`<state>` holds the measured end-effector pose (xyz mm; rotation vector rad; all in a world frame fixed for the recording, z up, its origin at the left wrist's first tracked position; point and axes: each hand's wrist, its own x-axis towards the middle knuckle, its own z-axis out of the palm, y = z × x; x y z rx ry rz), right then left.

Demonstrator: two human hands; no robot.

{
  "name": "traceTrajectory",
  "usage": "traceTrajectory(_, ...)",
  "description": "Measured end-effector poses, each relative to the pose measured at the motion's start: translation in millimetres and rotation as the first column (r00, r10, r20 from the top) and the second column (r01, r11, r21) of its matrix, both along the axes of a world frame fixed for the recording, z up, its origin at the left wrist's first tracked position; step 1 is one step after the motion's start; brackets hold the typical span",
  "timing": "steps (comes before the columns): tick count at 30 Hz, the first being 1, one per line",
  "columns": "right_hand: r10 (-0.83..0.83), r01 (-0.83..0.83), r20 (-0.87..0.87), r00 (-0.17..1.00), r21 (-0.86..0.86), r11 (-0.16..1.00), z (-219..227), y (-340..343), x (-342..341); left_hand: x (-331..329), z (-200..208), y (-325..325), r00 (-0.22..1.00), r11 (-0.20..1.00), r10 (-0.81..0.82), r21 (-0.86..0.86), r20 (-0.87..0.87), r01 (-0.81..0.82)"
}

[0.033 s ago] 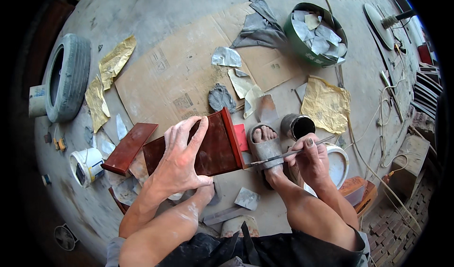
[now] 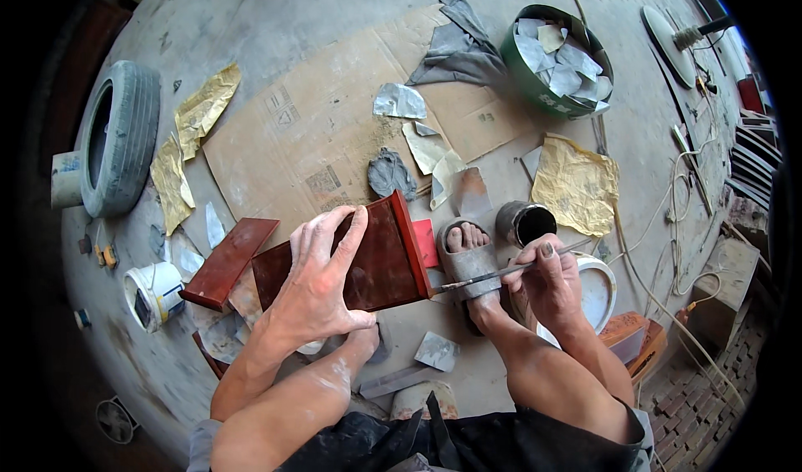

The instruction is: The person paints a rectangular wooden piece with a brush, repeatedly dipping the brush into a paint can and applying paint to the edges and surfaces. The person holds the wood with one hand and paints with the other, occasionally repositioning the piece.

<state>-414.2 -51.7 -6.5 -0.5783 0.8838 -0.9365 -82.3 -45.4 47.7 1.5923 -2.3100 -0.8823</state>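
The left hand (image 2: pixel 322 284) lies flat, fingers spread, pressing down the dark red lacquered wooden panel (image 2: pixel 376 263). At its three o'clock the right hand (image 2: pixel 547 280) pinches a thin metal-ferruled brush (image 2: pixel 501 273), long axis pointing nine o'clock, tip at the panel's right edge.

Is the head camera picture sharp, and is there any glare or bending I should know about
Head view: sharp in the middle, where the left hand presses the red-brown panel; soft sheen on that panel; fisheye bends the tyre and green tub near the rim; corners black.
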Motion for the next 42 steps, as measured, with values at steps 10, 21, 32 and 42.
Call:
traceTrajectory(10,-0.084,0.063,0.209,0.974,0.106,0.992,7.1,-4.9,-8.2,-0.8,14.3,-0.7,0.989,0.995,0.066,0.083,-0.132,-0.055)
traceTrajectory(21,0.179,-0.147,0.146,0.973,-0.202,0.968,38.2,-8.6,15.4,6.8,2.3,8.5,0.934,0.991,0.054,0.133,-0.353,-0.006)
traceTrajectory(32,0.402,-0.404,-0.06,0.914,-0.243,0.882,43.4,-9.0,15.8,10.1,-25.0,22.9,0.882,0.972,0.145,0.23,-0.449,-0.043)
traceTrajectory(42,0.432,-0.436,-0.075,0.899,-0.256,0.863,42.1,-8.4,21.4,15.7,-22.1,25.6,0.903,0.974,0.138,0.222,-0.407,-0.048)
